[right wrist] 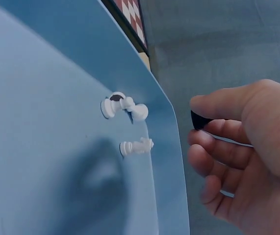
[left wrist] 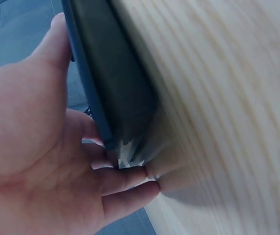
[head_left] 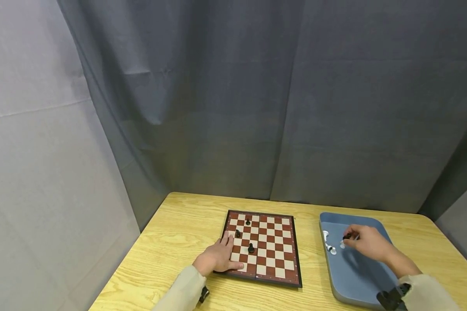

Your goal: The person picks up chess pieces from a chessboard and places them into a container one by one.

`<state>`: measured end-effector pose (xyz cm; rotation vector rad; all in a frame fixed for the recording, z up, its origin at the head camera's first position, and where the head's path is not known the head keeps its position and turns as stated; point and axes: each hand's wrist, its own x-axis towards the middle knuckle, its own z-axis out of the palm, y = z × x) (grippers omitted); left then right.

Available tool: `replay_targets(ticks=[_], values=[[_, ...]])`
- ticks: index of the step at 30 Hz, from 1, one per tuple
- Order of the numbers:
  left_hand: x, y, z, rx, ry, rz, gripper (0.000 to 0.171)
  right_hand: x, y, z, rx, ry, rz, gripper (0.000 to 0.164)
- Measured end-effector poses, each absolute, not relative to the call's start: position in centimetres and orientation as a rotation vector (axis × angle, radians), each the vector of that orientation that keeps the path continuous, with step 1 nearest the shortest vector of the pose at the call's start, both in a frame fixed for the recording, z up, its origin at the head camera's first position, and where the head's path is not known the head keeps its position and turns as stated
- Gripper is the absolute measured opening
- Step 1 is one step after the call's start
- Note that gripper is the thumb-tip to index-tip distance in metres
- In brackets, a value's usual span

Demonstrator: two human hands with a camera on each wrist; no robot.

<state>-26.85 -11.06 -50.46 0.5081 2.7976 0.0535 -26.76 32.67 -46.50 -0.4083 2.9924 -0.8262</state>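
Observation:
My right hand (head_left: 367,242) is over the blue tray (head_left: 354,276), pinching a black chess piece (right wrist: 198,120) between thumb and fingers; its kind is mostly hidden. Below it in the tray lie several white chess pieces (right wrist: 136,147), near one wall. My left hand (head_left: 219,255) rests at the near left corner of the chessboard (head_left: 274,250), fingers spread along its edge. In the left wrist view, the thumb lies against the board's dark side (left wrist: 115,63) and the lower fingertips (left wrist: 149,191) touch the table. Three black chess pieces (head_left: 251,248) stand on the board's left half.
The wooden table (head_left: 171,242) carries the board in the middle and the tray at the right. A dark grey curtain (head_left: 233,108) hangs behind the table, and a light cloth (head_left: 54,172) hangs at the left. The tray has raised walls.

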Motion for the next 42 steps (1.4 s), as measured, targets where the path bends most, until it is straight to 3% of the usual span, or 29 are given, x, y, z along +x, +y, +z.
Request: replay_targets(ticks=[26, 42], values=[[-26.9, -11.2, -50.6, 0.507, 2.794, 0.050, 0.100, -27.4, 33.8, -47.4, -0.330, 2.943, -0.719, 0.007], [-26.8, -11.0, -50.6, 0.497, 2.805, 0.016, 0.100, -27.6, 33.9, -47.6, -0.267, 2.905, -0.729, 0.013]])
